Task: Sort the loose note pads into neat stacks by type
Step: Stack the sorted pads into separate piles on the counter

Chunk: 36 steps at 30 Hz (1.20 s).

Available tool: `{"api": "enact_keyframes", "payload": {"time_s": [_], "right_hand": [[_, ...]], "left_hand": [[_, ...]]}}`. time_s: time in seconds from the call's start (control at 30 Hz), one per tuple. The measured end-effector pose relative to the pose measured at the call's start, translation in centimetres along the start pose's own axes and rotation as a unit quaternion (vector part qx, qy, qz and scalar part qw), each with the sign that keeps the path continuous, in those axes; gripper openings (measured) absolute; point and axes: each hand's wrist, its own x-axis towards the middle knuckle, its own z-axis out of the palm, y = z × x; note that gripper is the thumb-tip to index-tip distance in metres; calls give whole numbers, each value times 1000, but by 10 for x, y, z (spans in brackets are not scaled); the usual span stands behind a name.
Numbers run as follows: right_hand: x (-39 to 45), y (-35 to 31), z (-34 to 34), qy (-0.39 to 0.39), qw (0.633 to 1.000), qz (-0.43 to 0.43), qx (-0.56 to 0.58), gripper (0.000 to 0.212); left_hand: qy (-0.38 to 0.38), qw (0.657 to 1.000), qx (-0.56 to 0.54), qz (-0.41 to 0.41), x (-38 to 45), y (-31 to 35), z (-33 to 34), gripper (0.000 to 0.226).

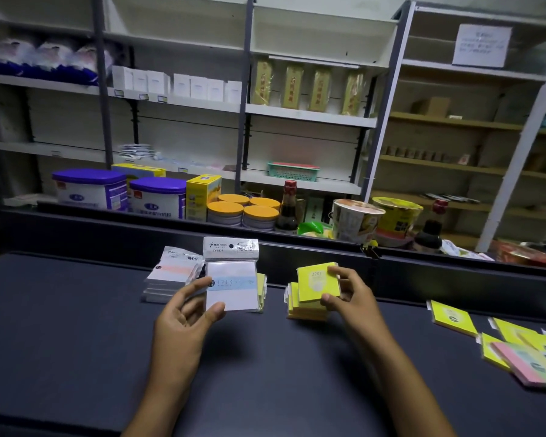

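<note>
A dark blue-grey counter (76,326) fills the lower half of the view, with a raised dark ledge (454,279) along its far edge. Behind the ledge stand purple-lidded tubs (90,189), orange-lidded tins (243,211), a dark sauce bottle (288,208) and cup noodles (355,220); white metal shelving (309,116) with boxed goods covers the back wall.

At 12 o'clock near the ledge sit the sorted goods: a stack of white packaged note pads (171,279) at the left, and a stack of yellow note pads (303,305) at the right. At 3 o'clock, by the counter's right edge, loose yellow and pink note pads (517,351) lie overlapped in a heap, one yellow pad (453,318) just apart from it. The counter from 6 to 9 o'clock is bare dark surface.

The left hand (183,320) reaches forward, palm turned inward, thumb and fingers pinching the lower left corner of a white packaged note pad with a blue band (234,285), held upright in front of further yellow pads. The right hand (350,298) grips a yellow note pad (317,282) by its right edge, tilted just above the yellow stack; whether it touches the stack I cannot tell.
</note>
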Motion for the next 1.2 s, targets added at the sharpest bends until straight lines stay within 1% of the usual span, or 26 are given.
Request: {"api": "enact_keyframes", "payload": {"time_s": [0.13,0.27,0.33,0.43,0.5,0.63,0.7,0.8,0.87,0.93,1.07,1.13,1.2], "right_hand": [[10,3,6,-16,997,20,-78,44],[12,6,7,-25,987,34,-157,35],[13,6,9,-24,978,24,-205,35],[14,8,11,-45,960,25,-276,35],[14,11,12,-52,951,28,-303,34],[13,12,10,-56,945,20,-321,36],[10,10,7,-61,941,3,-332,38],[9,5,0,-49,934,-45,-351,39],[9,-1,-3,-59,918,-77,-384,40],[9,-8,-2,-87,894,-97,-429,42],[8,-19,13,-112,852,-134,-494,45],[6,-24,24,-111,842,-152,-505,46],[4,-32,39,-117,844,-163,-498,47]], "left_hand": [[-3,1000,3,0,3,0,-3,41],[-4,1000,8,-6,4,-2,-7,41],[-6,1000,13,-7,6,-2,-9,41],[-3,1000,16,-5,7,-2,-13,41],[-2,1000,17,-5,7,-4,-12,41],[-5,1000,21,-9,2,-6,-1,41],[-8,1000,23,-5,-3,-5,4,40],[-2,1000,30,2,-9,0,9,39],[3,999,37,1,-14,7,12,38],[8,999,43,6,-17,17,12,38],[18,997,74,25,-16,33,1,37],[17,995,93,30,-14,40,-8,37],[23,993,110,36,-10,48,-23,37]]}}
